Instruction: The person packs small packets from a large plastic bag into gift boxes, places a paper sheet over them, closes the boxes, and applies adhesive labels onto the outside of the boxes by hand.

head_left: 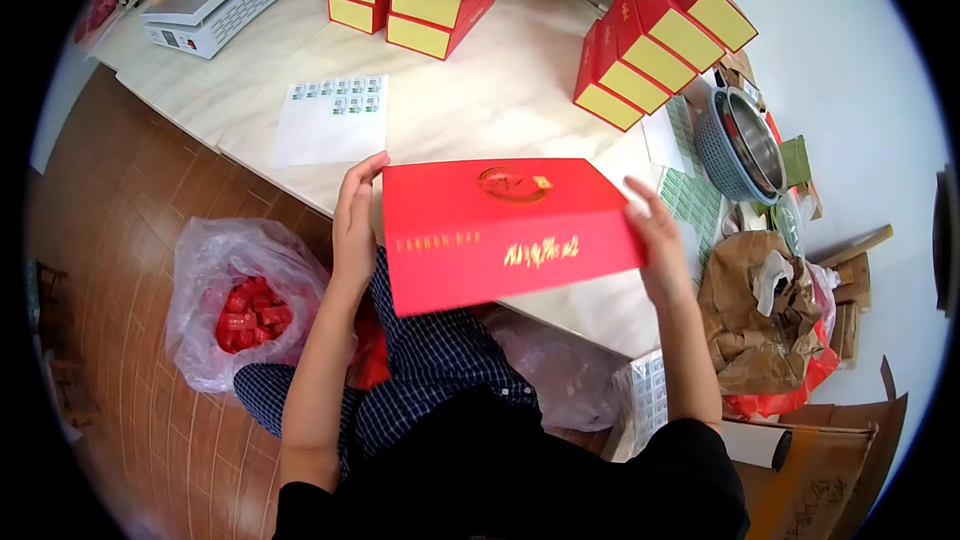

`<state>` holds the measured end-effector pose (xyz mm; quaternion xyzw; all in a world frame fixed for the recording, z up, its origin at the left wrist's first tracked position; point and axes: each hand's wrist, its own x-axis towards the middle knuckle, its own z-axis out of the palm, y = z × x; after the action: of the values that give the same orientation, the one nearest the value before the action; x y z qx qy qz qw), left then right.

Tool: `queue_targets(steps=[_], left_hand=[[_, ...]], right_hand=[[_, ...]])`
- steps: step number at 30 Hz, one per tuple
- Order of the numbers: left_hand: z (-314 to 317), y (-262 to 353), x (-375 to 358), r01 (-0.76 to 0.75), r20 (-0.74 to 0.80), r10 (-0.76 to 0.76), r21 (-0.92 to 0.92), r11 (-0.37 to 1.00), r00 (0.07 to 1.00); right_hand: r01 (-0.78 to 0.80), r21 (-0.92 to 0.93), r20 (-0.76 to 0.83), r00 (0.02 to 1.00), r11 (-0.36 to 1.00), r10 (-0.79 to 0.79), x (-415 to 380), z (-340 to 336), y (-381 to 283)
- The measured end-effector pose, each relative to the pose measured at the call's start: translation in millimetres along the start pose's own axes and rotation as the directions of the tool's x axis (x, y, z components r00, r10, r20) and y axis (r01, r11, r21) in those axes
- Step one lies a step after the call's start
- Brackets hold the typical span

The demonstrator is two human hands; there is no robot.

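Note:
Between both hands a red gift box [470, 275] with gold lettering and a round gold emblem is held in the air, tilted, over the table's front edge. My left hand [355, 225] presses against its left end, thumb and fingers along the side. At the opposite end, my right hand [660, 245] grips the right side, slightly blurred. Just beyond the box, a white sheet with rows of small green-and-white stickers [355, 105] lies on the marbled table [250, 90]. The underside of the box is hidden.
Stacked red boxes with yellow ends [435, 5] stand at the back, and more boxes [665, 35] at the right. A scale [215, 0] sits far left. Colanders and bowls [740, 145] and a crumpled brown bag [755, 325] line the right. A plastic bag of red packets [250, 315] is on the left.

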<state>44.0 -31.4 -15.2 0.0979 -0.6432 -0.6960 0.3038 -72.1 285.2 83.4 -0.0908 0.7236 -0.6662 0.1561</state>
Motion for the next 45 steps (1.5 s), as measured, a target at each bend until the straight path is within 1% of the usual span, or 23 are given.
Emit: queue_targets(steps=[1, 3, 4, 5, 6, 8, 9, 11, 13, 15, 17, 19, 21, 22, 24, 28, 29, 31, 33, 35, 40, 42, 45], left_hand=[[2, 10, 1, -0.001, 0.001, 0.001, 0.004, 1.0, 1.0], [7, 29, 1, -0.03, 0.054, 0.018, 0.227, 0.973, 0.998], [8, 10, 7, -0.147, 0.036, 0.142, 0.239, 0.96, 0.989], [7, 7, 13, -0.145, 0.031, 0.142, 0.241, 0.96, 0.989], [9, 9, 21, -0.089, 0.028, 0.084, 0.295, 0.951, 0.996], [22, 32, 32, 0.005, -0.04, 0.015, 0.46, 0.888, 0.999], [23, 28, 39, 0.007, -0.039, 0.013, 0.46, 0.888, 0.999], [25, 11, 54, 0.05, -0.075, -0.03, 0.273, 0.961, 0.997], [25, 4, 65, 0.046, -0.066, -0.031, 0.24, 0.97, 0.997], [30, 17, 70, 0.111, -0.059, -0.097, 0.339, 0.934, 0.994], [31, 11, 78, 0.13, -0.075, -0.11, 0.354, 0.926, 0.991], [29, 0, 91, 0.143, -0.091, -0.117, 0.364, 0.92, 0.989], [23, -11, 103, 0.31, 0.011, -0.32, 0.219, 0.925, 0.947], [21, -13, 105, 0.311, 0.01, -0.32, 0.213, 0.926, 0.947], [21, -14, 108, 0.484, 0.112, -0.477, -0.054, 0.873, 0.872], [20, -15, 98, 0.456, 0.099, -0.447, -0.109, 0.883, 0.889], [16, -16, 93, 0.361, 0.068, -0.357, -0.056, 0.931, 0.932], [6, -9, 78, 0.259, 0.019, -0.259, -0.006, 0.966, 0.966], [-12, 2, 49, 0.077, -0.145, -0.068, 0.058, 0.995, 0.987], [-46, 3, 8, 0.015, -0.243, 0.022, 0.151, 0.988, 0.97], [-143, -52, -140, 0.167, -0.58, -0.06, 0.132, 0.977, 0.812], [-167, -67, -205, 0.308, -0.679, -0.125, 0.155, 0.939, 0.723], [-181, -67, -278, 0.336, -0.829, -0.166, 0.029, 0.941, 0.535]], right_hand=[[0.032, 0.138, 0.007, 0.999, 0.99, -0.033, 2, -1, -11], [0.131, 0.375, 0.177, 0.962, 0.918, -0.209, 8, -2, -21], [0.193, 0.394, 0.141, 0.954, 0.899, -0.266, 15, 3, -23], [0.253, 0.409, 0.105, 0.942, 0.877, -0.32, 19, 12, -24], [0.25, 0.41, 0.109, 0.941, 0.877, -0.319, 23, 23, -23], [0.232, 0.507, -0.178, 0.971, 0.83, -0.162, 30, 39, -16], [0.199, 0.506, -0.096, 0.98, 0.84, -0.174, 39, 30, 5], [0.176, 0.356, 0.128, 0.964, 0.918, -0.234, 40, 28, 32], [0.316, -0.13, 0.053, 0.949, 0.94, -0.312, 31, 46, 46], [0.448, -0.54, 0.114, 0.878, 0.712, -0.465, 17, 63, 64], [0.559, -0.74, 0.28, 0.762, 0.374, -0.584, 8, 74, 62], [0.569, -0.753, 0.313, 0.751, 0.331, -0.581, 6, 79, 58], [0.581, -0.763, 0.352, 0.74, 0.283, -0.573, 8, 80, 56], [0.594, -0.757, 0.364, 0.729, 0.271, -0.58, 9, 79, 56], [0.608, -0.752, 0.377, 0.714, 0.255, -0.591, 11, 78, 56], [0.601, -0.759, 0.384, 0.722, 0.249, -0.576, 13, 77, 57], [0.593, -0.766, 0.39, 0.736, 0.249, -0.554, 13, 77, 58], [0.588, -0.752, 0.376, 0.753, 0.297, -0.54, 16, 76, 59], [0.599, -0.726, 0.382, 0.76, 0.337, -0.526, 17, 84, 55], [0.727, -0.643, 0.365, 0.567, 0.239, -0.739, 6, 99, 47], [0.905, -0.26, 0.516, 0.426, 0.338, -0.743, -45, 152, 53], [0.879, -0.063, 0.615, 0.407, 0.473, -0.675, -66, 184, 70], [0.822, 0.058, 0.782, 0.316, 0.566, -0.538, -83, 240, 106]])
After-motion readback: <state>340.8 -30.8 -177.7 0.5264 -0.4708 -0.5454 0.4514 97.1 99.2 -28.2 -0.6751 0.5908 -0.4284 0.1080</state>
